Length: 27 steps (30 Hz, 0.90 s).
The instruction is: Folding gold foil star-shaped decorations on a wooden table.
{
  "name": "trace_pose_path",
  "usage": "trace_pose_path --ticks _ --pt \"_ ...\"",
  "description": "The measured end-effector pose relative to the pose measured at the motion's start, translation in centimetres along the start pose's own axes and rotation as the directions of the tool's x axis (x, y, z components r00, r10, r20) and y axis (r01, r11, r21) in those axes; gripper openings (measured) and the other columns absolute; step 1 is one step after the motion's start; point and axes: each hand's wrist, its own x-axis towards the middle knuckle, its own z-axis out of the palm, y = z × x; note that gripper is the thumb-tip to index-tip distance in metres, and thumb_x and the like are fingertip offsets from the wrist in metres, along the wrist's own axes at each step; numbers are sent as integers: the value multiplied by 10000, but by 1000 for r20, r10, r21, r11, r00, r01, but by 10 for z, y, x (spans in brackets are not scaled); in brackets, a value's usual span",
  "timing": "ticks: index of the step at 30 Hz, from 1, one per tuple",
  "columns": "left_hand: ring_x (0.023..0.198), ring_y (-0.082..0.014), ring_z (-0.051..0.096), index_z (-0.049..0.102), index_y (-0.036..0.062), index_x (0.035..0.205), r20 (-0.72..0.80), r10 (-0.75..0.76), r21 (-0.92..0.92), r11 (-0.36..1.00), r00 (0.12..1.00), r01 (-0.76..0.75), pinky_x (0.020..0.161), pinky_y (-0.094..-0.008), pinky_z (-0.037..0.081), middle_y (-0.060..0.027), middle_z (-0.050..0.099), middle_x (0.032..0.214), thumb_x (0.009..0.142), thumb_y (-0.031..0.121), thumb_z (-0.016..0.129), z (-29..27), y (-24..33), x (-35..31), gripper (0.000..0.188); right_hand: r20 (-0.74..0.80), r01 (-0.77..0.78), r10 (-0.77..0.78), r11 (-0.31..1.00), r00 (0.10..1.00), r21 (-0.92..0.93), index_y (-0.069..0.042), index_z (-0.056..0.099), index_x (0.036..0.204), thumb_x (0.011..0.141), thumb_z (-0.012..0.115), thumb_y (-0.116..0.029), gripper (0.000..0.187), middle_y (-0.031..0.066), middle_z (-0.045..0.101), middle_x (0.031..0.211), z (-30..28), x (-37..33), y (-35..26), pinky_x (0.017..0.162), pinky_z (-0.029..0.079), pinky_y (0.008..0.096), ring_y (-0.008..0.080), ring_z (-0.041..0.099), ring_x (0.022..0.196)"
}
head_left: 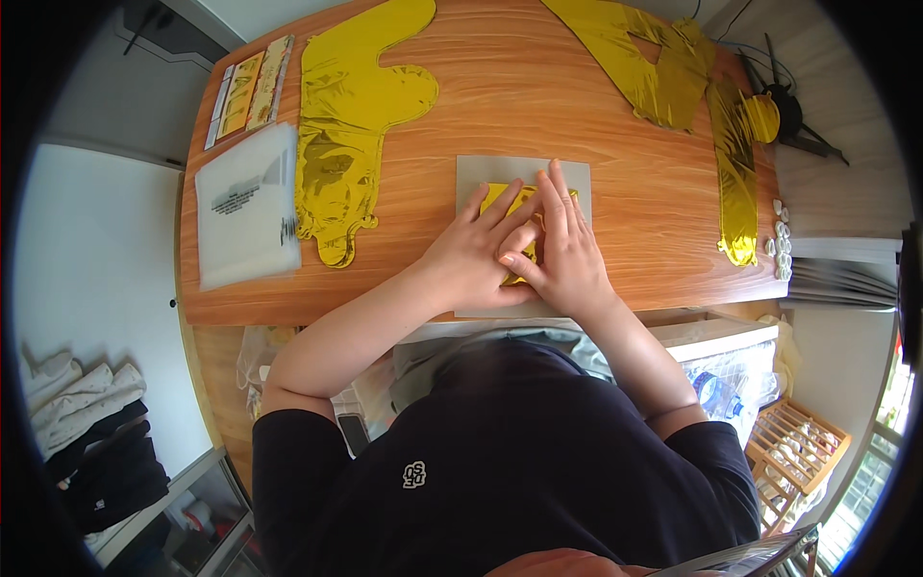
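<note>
On the wooden table (519, 106) in front of me lies a grey flat sheet (471, 173) with folded gold foil (496, 198) on it. My left hand (469, 258) rests palm down on the foil, its fingers spread. Beside it my right hand (571, 258) lies on the foil's right part, fingers stretched out and its thumb reaching toward the left hand. The hands meet over the middle and cover most of the foil.
A flat gold foil balloon (341, 106) lies to the left, near clear plastic bags (240, 226) and a printed card (252, 91). More gold foil (663, 77) and a foil strip (736, 188) lie at right, by small white pieces (783, 240) and a black device with antennas (788, 111).
</note>
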Motion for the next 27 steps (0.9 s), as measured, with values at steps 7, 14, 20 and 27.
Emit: trace_pose_path --ticks 7,14,20,27 --pt "1614 -398 208 372 25 1583 2 -76 -260 963 997 74 1304 -593 164 -228 257 1722 871 668 733 -18 -15 -4 1026 125 29 2 968 992 -248 72 302 1610 973 527 -743 1058 266 362 1662 2 1 -2 1281 270 513 434 346 1549" --pt "1631 -352 167 269 28 1663 142 -189 91 980 972 177 1298 -624 122 -160 245 1744 777 750 760 -40 -25 -24 1244 127 44 -10 960 992 -276 7 381 1598 1000 563 -651 907 224 384 1664 -2 1 -12 1271 281 539 422 329 1559" --pt "1624 -343 197 312 44 1652 92 -200 176 968 976 182 1290 -642 125 -136 278 1735 705 788 787 -42 -24 -25 1295 224 165 -81 907 971 -389 -52 463 1571 1006 608 -546 765 142 420 1664 3 -2 -10 1260 295 556 394 369 1543" --pt "1628 -374 166 309 79 1662 78 -204 178 966 976 187 1269 -693 117 -135 265 1742 670 820 786 -42 -28 -29 1326 228 163 -87 927 970 -338 -46 466 1570 984 606 -601 819 136 426 1660 -2 1 -13 1259 299 536 365 352 1558"
